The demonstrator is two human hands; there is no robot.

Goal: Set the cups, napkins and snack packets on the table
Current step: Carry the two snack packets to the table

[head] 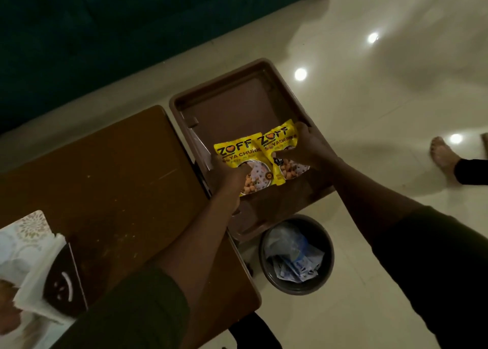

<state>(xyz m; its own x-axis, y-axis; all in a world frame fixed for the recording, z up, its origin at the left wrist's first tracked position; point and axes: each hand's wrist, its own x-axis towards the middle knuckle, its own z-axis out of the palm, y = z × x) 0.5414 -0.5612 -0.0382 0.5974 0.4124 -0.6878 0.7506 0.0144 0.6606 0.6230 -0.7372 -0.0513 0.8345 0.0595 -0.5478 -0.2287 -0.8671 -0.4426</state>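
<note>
Two yellow snack packets sit side by side over a brown plastic tray (232,95) that stands beside the brown wooden table (111,179). My left hand (227,174) grips the left snack packet (237,153) at its lower left edge. My right hand (309,148) holds the right snack packet (277,142) along its right side, thumb on the front. At the table's near left corner lies a white patterned napkin stack (23,243) next to a dark holder (63,285). No cups are visible.
A round dark waste bin (297,253) with crumpled wrappers stands on the shiny tiled floor below the tray. A dark green sofa (132,26) fills the far left. Another person's bare foot (443,156) rests on the floor at right.
</note>
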